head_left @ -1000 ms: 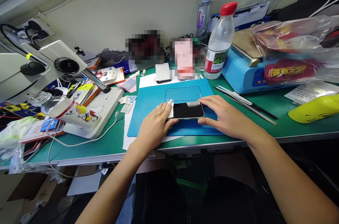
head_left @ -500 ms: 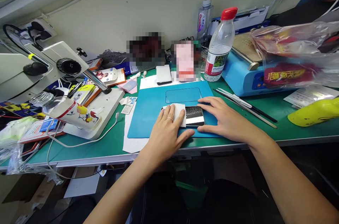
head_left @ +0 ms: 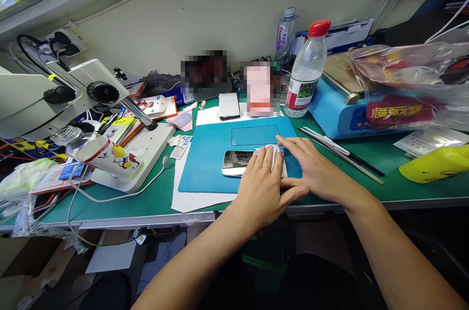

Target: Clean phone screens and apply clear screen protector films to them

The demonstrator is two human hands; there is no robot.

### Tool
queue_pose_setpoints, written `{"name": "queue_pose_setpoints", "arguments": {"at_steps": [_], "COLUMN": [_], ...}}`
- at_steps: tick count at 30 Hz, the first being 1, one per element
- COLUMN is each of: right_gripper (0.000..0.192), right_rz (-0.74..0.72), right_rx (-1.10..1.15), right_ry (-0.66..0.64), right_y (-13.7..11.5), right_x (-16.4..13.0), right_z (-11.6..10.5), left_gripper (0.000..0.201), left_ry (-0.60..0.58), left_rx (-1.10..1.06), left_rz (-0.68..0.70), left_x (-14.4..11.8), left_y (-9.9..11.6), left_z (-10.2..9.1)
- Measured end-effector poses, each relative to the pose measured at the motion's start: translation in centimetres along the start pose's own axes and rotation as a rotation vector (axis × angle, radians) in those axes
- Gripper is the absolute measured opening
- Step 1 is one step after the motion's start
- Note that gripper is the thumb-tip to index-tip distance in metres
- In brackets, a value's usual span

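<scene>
L hand (head_left: 263, 187): fingers flat and close together, palm down, pressing a white wipe (head_left: 273, 153) onto the phone (head_left: 237, 162); ring on one finger. No grasp as such, fingers just lie on the cloth. R hand (head_left: 311, 168): fingers spread narrow, laid flat at the phone's right end, index tip touching the wipe's upper edge; thumb runs under the L hand's thumb, the two touching. Whether R fingers pinch the phone's edge, cannot tell: L hand covers it.

Phone lies flat, long side across the frame, centre of frame, on the blue mat (head_left: 205, 163). Only its left part shows, glass reflecting; rest hidden under wipe and hands. Mat has a phone-shaped recess (head_left: 254, 135) just above the phone, apart from it. Mat sits on white paper (head_left: 186, 197), paper on the green bench top (head_left: 366, 183).

Right of mat: thin tools, white and black (head_left: 340, 151), lying diagonal, near R hand, not touching. Upper centre-right: clear water bottle w/ red cap (head_left: 306, 73), upright, just beyond mat's far corner; a second bottle (head_left: 285, 36) behind it. Small white box (head_left: 229, 105) at mat's far edge. Right of frame: blue machine (head_left: 337, 105) w/ plastic bags (head_left: 406, 80) on top; yellow object (head_left: 434, 163) at lower right edge of bench.

Left of frame: microscope (head_left: 54, 95) on white base (head_left: 146, 151); printed cup (head_left: 106, 154) on its side on the base; white cable (head_left: 120, 195) trailing across the bench. Books and packets piled at far left.
</scene>
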State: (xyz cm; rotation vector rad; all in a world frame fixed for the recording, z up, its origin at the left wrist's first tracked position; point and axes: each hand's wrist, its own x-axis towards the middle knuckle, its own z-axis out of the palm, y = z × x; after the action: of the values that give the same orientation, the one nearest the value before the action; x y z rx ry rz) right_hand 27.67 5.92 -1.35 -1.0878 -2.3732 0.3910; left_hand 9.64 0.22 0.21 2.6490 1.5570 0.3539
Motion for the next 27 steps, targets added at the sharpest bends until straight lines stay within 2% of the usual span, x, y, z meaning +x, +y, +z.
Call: {"name": "queue_pose_setpoints", "arguments": {"at_steps": [4, 9, 15, 20, 23, 27], "right_gripper": [0.097, 0.097, 0.093, 0.09, 0.09, 0.09], "right_rz": [0.014, 0.014, 0.028, 0.057, 0.068, 0.078], "right_rx": [-0.011, -0.001, 0.0, -0.012, -0.011, -0.01], "right_ry": [-0.026, -0.024, -0.028, -0.063, -0.079, -0.087], "right_y": [-0.1, 0.0, 0.0, -0.1, -0.1, 0.0], "right_x": [0.1, 0.1, 0.2, 0.2, 0.1, 0.1], "right_z": [-0.1, -0.1, -0.3, -0.3, -0.3, -0.3], "left_gripper": [0.085, 0.082, 0.07, 0.062, 0.063, 0.07], "left_ry": [-0.01, -0.004, 0.03, -0.003, -0.013, 0.018], "left_rx": [-0.018, -0.013, 0.056, 0.082, 0.071, 0.045], "left_rz": [0.01, -0.006, -0.144, -0.23, -0.251, -0.253], "left_x": [-0.7, -2.8, -5.5, -6.9, -7.5, -7.5], "left_y": [-0.2, -1.1, -5.0, -8.0, -8.4, -7.8], "left_z": [-0.1, -0.4, -1.2, -1.7, -1.4, -1.0]}}
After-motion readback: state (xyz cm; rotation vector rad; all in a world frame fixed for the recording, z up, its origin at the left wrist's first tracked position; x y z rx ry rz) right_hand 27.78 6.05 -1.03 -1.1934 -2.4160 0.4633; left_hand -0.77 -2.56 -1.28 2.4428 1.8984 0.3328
